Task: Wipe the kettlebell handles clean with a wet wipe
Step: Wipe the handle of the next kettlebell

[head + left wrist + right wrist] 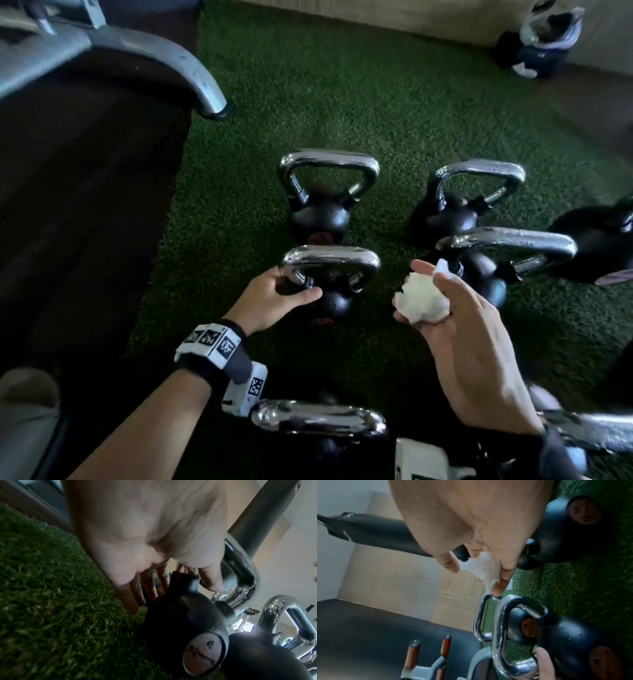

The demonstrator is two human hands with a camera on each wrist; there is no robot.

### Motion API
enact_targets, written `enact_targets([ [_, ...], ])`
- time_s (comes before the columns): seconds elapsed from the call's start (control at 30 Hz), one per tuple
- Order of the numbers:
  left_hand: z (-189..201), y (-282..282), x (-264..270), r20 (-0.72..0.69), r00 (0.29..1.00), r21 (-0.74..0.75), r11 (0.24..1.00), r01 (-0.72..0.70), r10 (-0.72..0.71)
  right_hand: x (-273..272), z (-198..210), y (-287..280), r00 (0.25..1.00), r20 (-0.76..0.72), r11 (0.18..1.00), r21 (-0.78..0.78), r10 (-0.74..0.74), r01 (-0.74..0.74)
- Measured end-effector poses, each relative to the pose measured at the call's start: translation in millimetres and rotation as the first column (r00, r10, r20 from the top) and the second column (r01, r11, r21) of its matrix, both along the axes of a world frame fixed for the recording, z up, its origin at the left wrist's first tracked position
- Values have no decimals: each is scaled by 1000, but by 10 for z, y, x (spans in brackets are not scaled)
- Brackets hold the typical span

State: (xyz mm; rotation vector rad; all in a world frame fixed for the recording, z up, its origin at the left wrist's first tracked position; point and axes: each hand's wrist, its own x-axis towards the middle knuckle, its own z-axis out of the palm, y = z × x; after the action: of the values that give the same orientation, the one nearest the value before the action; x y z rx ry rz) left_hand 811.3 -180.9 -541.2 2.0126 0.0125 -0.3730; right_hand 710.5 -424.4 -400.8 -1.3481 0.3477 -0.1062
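Several black kettlebells with chrome handles stand on green turf. My left hand (pixel 297 288) grips the near middle kettlebell (pixel 334 303) at the foot of its handle's (pixel 330 258) left leg. The thumb lies in front and the fingers behind. In the left wrist view the left hand (pixel 175 593) straddles that leg above the black body (pixel 180 622). To the right my right hand (pixel 426 281) is raised and holds a crumpled white wet wipe (pixel 423 303), clear of any handle. The right wrist view shows the wipe (pixel 481 568) pinched between thumb and fingers.
Other kettlebells stand behind (pixel 322 216), at back right (pixel 452 216), right (pixel 486 277), far right (pixel 603 246) and close below (pixel 318 419). A grey metal bench leg (pixel 191 68) curves down at top left over dark flooring (pixel 85 205). A dark bag or shoe (pixel 544 41) lies by the far wall.
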Motion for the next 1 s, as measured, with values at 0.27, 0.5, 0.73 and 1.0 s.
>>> enact_targets([
  [0.27,-69,-67,6,-11,1000,30,1000,4,-4,515,116,315,996,40,877,-477,79,-51],
  [0.5,-59,-61,5,-21,1000,3,1000,3,-3,744,44,417,989,78,757,-651,125,-45],
  [0.73,-43,-75,-16,-10,1000,-39,999,-16,15,936,81,519,944,134,408,-913,301,-1],
  [1.0,-62,-73,-21,-10,1000,-33,999,-15,15,927,4,436,944,96,403,-914,315,-41],
])
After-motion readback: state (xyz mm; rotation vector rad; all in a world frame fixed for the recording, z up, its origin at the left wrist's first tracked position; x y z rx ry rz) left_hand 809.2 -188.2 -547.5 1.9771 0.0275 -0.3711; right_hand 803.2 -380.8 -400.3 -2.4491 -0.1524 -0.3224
